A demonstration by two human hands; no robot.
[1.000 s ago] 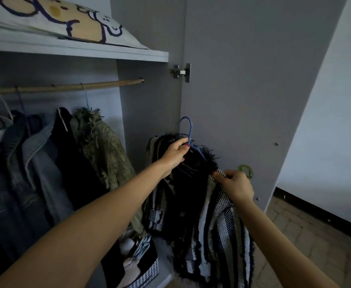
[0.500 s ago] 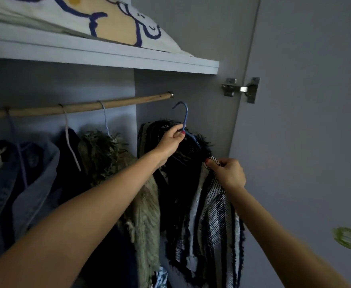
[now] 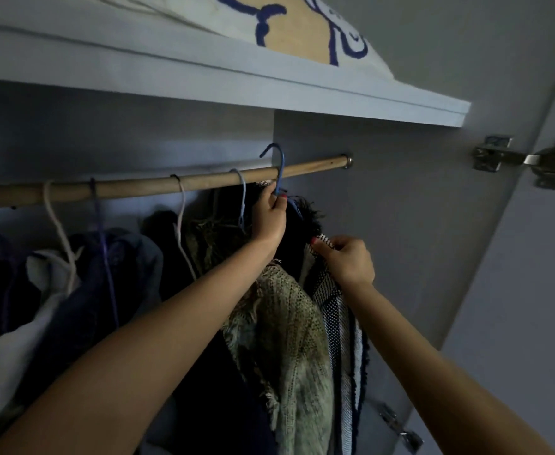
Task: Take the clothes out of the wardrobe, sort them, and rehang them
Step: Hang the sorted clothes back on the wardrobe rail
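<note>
I see the rail [image 3: 158, 187] running left to right under the shelf [image 3: 269, 90], with a cushion [image 3: 302, 31] lying on top of that shelf. Garments hang in a row below the rail; the fringed jacket [image 3: 338, 310] sits rightmost, beside the knit top [image 3: 289, 339]. The door hinge [image 3: 528, 160] lies further right.

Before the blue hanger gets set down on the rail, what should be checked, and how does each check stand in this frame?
1. Left hand grips the blue hanger by its neck: ok.
2. Hook over the wooden rail: cannot tell; the hook tip shows above it, but seating is not visible.
3. Right hand pinches the striped black-and-white garment at its shoulder: ok.
4. Free rail to the right of the light blue hanger: ok.
5. Garment sitting squarely on the hanger: cannot tell, too dark.
</note>
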